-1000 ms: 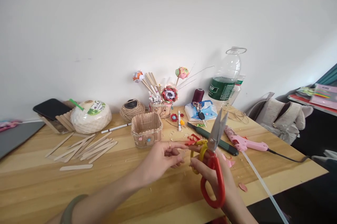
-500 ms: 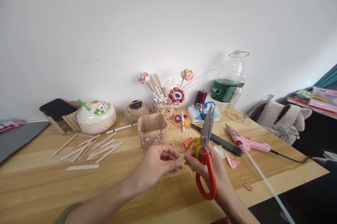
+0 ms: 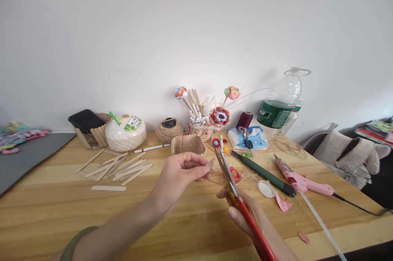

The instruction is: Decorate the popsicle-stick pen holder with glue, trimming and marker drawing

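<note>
My left hand pinches a small pale piece, which looks like a cut bit of wooden craft stick, between thumb and fingers. My right hand is wrapped round the scissors, with red and yellow handles. The blades point up and to the left, slightly parted, a little right of the pale piece and not touching it. Behind my left hand stands a small craft-stick box; the hand covers its lower front.
Loose craft sticks lie left, near a wrapped coconut and a phone. Twine and a flower holder stand behind. To the right are a green utility knife, a pink glue gun and a large bottle.
My right hand has come away from the pale piece, and the scissors have swung from nearly upright to leaning left. The blades now show a gap. The view has turned slightly left.
</note>
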A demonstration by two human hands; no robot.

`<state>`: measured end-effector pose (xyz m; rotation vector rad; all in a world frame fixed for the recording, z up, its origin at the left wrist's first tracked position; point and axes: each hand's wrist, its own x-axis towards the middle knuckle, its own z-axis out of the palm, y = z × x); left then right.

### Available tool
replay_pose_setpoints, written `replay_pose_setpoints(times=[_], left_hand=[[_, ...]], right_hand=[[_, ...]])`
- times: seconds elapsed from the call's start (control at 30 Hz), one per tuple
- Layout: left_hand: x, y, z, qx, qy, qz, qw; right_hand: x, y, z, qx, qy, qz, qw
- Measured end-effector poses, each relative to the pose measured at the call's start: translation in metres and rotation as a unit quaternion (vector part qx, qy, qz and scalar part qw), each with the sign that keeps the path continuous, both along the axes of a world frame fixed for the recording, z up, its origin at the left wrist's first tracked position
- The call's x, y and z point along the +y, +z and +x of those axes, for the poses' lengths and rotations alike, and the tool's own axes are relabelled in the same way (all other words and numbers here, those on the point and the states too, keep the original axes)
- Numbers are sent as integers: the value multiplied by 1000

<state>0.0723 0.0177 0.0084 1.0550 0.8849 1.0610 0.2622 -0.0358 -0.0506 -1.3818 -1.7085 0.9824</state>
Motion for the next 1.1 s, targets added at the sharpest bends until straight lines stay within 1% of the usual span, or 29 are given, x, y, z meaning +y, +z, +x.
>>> replay_pose_setpoints(times=[0.1, 0.2, 0.33, 0.53, 0.67, 0.87, 1.1], left_hand=[[0, 4, -2, -7, 3, 6, 1000], [0, 6, -4, 0, 3, 8, 1000], [-1, 8, -4, 22, -1, 16, 1000], [-4, 11, -3, 38, -16, 11, 999], [-5, 12, -5, 35, -16, 2, 999], [-4, 12, -4, 17, -22, -23, 999], [-5, 12, -4, 12, -27, -8, 1000]], right_hand=[[0, 1, -1, -19, 30, 2, 999], [-3, 13, -4, -43, 56, -5, 997], [-7, 31, -9, -72, 51, -19, 996], [-6, 40, -10, -75, 57, -45, 995], [-5, 41, -10, -70, 78, -43, 994], [-1, 32, -11, -77, 82, -15, 994], [0, 29, -14, -110, 79, -27, 990]])
